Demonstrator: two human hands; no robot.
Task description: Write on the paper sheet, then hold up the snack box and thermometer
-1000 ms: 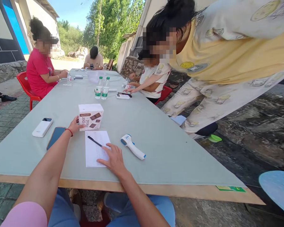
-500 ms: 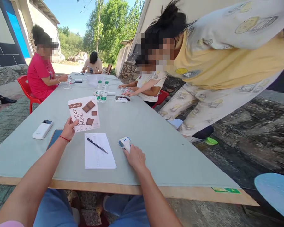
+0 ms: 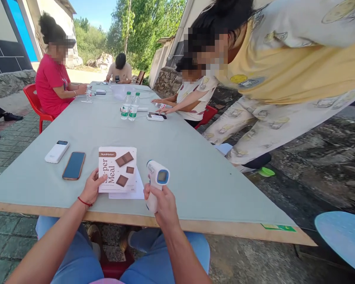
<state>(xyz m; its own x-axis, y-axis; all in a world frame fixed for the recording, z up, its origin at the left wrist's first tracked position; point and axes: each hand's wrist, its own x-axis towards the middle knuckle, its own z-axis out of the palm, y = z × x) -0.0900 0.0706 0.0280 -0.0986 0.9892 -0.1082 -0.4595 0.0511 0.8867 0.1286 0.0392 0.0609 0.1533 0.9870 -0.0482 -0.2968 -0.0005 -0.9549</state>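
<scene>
Head view: left hand [image 3: 92, 188] pinches the light, stiff white cardboard snack box [image 3: 117, 169] by its edge above the table; right hand [image 3: 162, 203] wraps the rigid white plastic thermometer gun [image 3: 155, 181], handle-gripped, appearing secure.

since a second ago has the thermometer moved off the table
Yes. The thermometer lay flat right of the paper sheet; now the right hand holds it upright above the table edge, nearer the person.

I see a white box [image 3: 117, 169] with brown squares and a brown label, a white thermometer [image 3: 155, 182] with a blue screen, a pale green table [image 3: 183, 157], and a red string on my left wrist.
</scene>
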